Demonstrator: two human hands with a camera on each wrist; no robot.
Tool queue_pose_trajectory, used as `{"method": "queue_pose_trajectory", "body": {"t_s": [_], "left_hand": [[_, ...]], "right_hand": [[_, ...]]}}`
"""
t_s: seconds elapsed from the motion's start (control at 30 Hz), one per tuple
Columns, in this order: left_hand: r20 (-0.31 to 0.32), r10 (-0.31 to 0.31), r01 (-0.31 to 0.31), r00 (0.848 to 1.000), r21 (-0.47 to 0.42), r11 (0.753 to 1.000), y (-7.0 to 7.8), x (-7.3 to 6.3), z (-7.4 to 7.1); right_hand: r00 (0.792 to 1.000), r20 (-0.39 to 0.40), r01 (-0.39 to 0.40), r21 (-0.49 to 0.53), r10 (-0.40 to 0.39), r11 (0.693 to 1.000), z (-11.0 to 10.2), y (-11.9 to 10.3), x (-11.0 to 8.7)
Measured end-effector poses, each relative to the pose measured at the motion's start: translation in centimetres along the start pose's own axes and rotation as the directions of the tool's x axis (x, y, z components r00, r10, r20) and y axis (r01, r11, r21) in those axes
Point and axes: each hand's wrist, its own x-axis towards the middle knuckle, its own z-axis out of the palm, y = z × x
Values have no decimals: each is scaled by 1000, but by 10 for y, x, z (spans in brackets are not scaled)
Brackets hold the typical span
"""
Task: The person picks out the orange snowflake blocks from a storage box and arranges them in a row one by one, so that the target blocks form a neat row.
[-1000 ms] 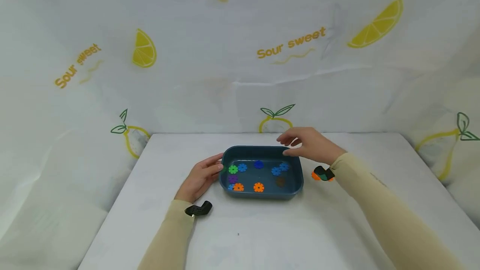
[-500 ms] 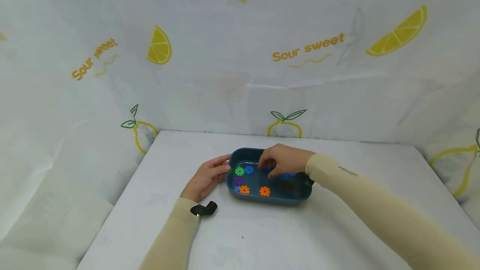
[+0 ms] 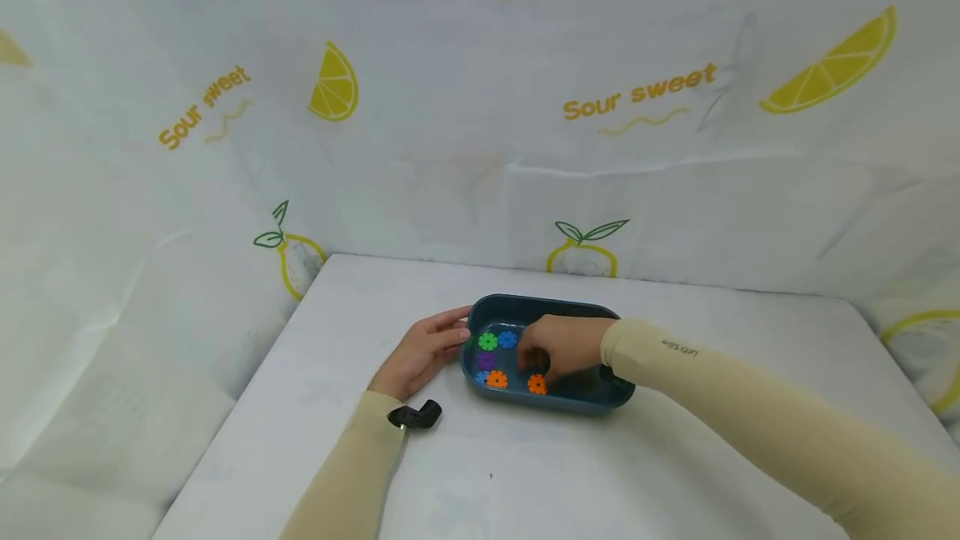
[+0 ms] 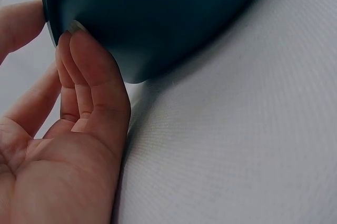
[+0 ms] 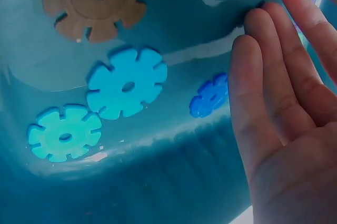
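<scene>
A dark teal plastic tub (image 3: 551, 403) sits on the white table, with notched snowflake discs lying on its floor. My left hand (image 3: 422, 354) holds its left end, thumb at the rim and the other fingertips against the outer wall (image 4: 158, 18). My right hand (image 3: 566, 344) is down inside the tub, fingers pointing to its floor, thumb right beside an orange disc (image 3: 537, 384). In the right wrist view, two light blue discs (image 5: 127, 85), a dark blue disc (image 5: 209, 96) and a brown disc (image 5: 100, 2) lie beside the fingers (image 5: 246, 76), which hold nothing visible.
Toward the tub's left end lie a green disc (image 3: 488, 342), a blue disc (image 3: 507, 340), a purple disc (image 3: 486, 361) and another orange disc (image 3: 497, 379) overlapping a light blue one. A printed sheet (image 3: 450, 140) rises behind the white table (image 3: 480, 448).
My right hand has come down from over the tub's far right rim into the tub, toward the orange disc. The left hand stays at the left end. The head view has shifted.
</scene>
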Motion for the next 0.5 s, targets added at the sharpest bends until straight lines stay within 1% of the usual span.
{"method": "queue_pose_trajectory", "body": {"t_s": [0.13, 0.33, 0.5], "left_hand": [[-2, 1, -1, 1000, -2, 1000, 1, 1, 0], [4, -2, 2, 1000, -5, 1000, 1, 1, 1], [-1, -6, 6, 1000, -14, 1000, 0, 0, 0]], "right_hand": [[1000, 0, 13, -14, -13, 1000, 3, -2, 1], [999, -3, 33, -28, -33, 999, 7, 1, 4], [1000, -9, 30, -28, -30, 999, 9, 3, 7]]}}
